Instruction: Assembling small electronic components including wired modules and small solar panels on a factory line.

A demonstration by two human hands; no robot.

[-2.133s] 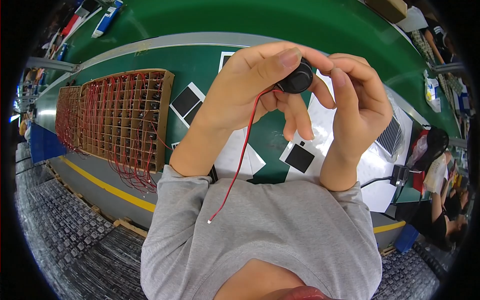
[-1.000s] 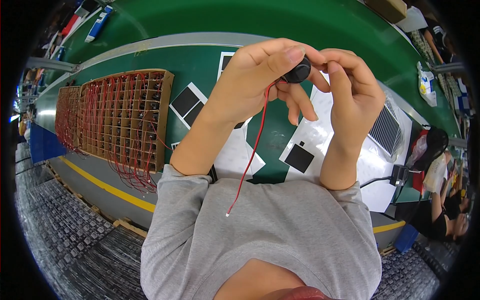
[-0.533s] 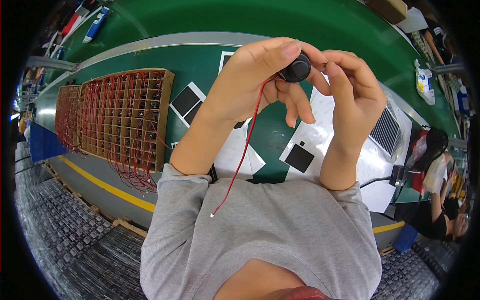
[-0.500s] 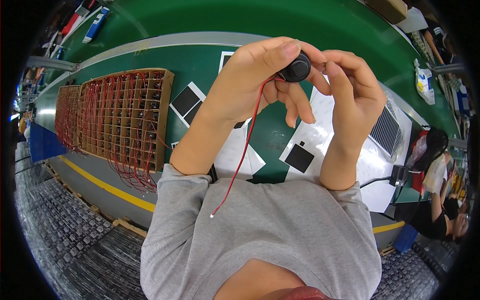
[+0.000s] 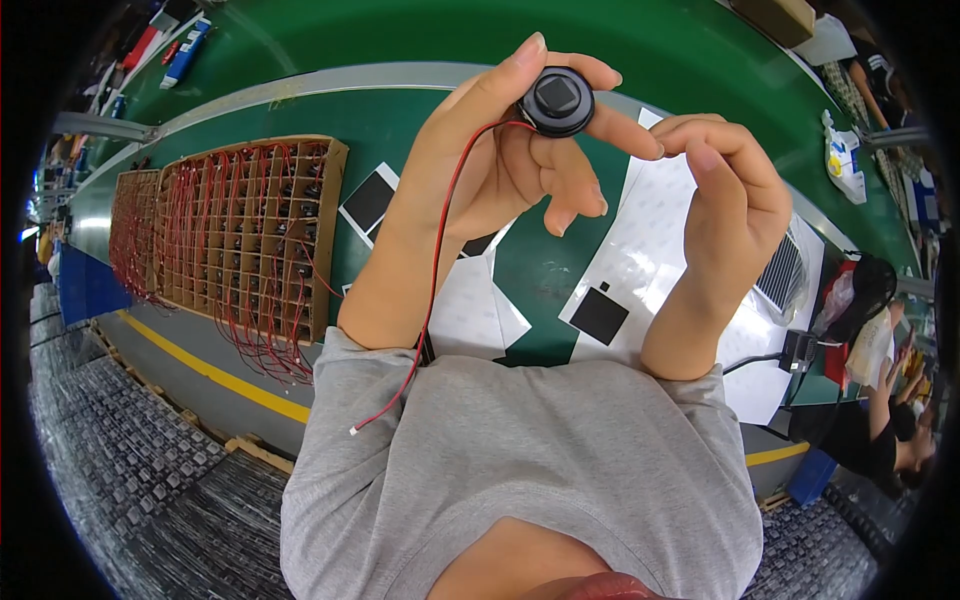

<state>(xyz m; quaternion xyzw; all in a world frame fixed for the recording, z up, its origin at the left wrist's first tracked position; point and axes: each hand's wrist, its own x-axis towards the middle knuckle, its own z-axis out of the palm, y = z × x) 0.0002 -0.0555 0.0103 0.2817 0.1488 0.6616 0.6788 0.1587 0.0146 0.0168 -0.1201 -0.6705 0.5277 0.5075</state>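
My left hand [image 5: 482,165] holds a small round black speaker [image 5: 557,102] up over the bench, gripping its rim between thumb and fingers. A dark square patch sits on the raised middle of the speaker, facing me. From its edge a thin red-and-black wire [image 5: 441,235] hangs down past my left forearm to a small white plug [image 5: 353,431] in front of my shirt. To the right, my right hand [image 5: 738,195] has thumb and forefinger closed together near my left forefinger's tip. Whatever they pinch, if anything, cannot be made out.
A cardboard divider box [image 5: 250,225] of wired black parts stands left on the green bench [image 5: 350,120]. White sheets [image 5: 640,270] with black square pads [image 5: 599,317] lie under my hands. A striped pack [image 5: 778,275] and black adapter [image 5: 798,352] are right. People work at far right.
My left hand has moved up and left, turning the speaker so its square patch shows. The wire's plug swung left. My right hand has shifted slightly right, its pinch still closed.
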